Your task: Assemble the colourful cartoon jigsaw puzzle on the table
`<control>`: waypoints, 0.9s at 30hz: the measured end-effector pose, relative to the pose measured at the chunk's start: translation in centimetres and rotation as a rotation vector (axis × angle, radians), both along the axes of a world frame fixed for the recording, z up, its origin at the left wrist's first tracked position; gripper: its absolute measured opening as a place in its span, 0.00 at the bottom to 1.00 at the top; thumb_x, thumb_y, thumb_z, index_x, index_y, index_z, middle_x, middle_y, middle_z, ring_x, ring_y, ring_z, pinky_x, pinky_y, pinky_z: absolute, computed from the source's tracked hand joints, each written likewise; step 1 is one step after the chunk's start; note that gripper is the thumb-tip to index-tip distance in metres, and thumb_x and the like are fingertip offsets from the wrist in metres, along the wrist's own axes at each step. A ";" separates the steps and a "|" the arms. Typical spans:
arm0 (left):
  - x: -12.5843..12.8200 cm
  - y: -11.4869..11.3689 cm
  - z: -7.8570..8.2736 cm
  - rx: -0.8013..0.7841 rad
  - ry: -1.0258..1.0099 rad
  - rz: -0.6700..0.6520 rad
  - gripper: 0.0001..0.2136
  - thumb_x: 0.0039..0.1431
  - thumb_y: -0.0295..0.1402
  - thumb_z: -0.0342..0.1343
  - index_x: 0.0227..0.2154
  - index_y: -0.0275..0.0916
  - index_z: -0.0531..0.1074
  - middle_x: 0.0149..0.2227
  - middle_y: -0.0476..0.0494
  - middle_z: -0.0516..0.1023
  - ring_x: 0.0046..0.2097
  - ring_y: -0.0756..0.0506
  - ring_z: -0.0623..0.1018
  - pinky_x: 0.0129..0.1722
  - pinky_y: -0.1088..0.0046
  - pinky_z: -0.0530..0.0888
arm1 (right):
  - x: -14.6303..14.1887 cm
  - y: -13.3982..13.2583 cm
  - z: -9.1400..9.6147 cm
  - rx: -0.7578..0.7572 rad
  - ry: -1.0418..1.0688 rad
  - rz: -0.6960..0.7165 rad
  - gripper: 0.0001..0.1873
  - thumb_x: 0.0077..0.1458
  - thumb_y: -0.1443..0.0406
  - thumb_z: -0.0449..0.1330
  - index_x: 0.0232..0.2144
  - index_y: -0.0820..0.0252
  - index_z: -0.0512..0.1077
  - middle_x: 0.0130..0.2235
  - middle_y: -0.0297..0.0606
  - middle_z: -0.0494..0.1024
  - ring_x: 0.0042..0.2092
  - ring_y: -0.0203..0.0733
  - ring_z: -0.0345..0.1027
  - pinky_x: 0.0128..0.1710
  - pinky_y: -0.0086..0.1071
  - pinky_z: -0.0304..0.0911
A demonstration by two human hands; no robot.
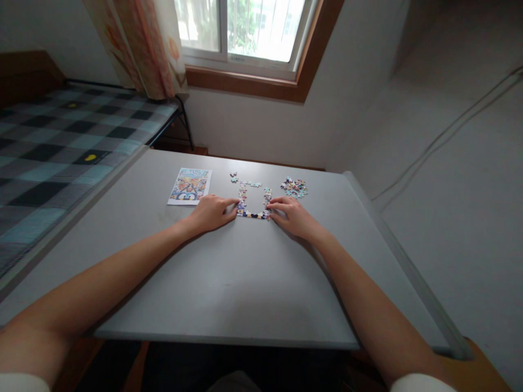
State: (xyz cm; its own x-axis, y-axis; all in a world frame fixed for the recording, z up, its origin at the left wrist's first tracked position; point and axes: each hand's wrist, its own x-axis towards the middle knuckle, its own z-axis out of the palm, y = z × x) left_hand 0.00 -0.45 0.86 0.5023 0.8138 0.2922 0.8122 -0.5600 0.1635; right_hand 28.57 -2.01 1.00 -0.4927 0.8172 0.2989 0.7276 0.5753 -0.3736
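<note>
4-sided frame [255, 216] looks mostly laid; its middle and the pile [295, 187] remain. Left fingers [231, 202] and right fingers [279, 207] touch its sides, hold unclear.

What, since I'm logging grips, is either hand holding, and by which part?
Cannot tell if anything is held: the left hand and right hand are at opposite sides of the multicoloured, rectangular jigsaw border.

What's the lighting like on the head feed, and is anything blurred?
Head view: the window is partly washed out to white; same view: soft shadow on the table along the left forearm; head view again: no clear motion blur on the left hand or right hand, but detail on the piled puzzle pieces is too small to make out.
</note>
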 end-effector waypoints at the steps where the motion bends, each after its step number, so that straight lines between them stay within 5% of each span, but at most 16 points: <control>1: 0.0 0.0 0.0 0.000 0.001 0.000 0.18 0.63 0.44 0.51 0.49 0.46 0.79 0.24 0.46 0.80 0.30 0.42 0.79 0.33 0.70 0.70 | 0.0 0.0 0.0 0.002 -0.002 0.002 0.13 0.60 0.63 0.60 0.46 0.53 0.80 0.50 0.43 0.79 0.52 0.49 0.71 0.57 0.47 0.64; 27: -0.2 0.1 -0.1 -0.018 -0.025 -0.025 0.20 0.63 0.50 0.52 0.49 0.46 0.79 0.23 0.47 0.78 0.30 0.45 0.78 0.34 0.72 0.69 | -0.3 0.2 -1.3 0.051 -0.031 -0.099 0.19 0.64 0.59 0.54 0.54 0.54 0.75 0.57 0.45 0.75 0.58 0.52 0.65 0.61 0.53 0.58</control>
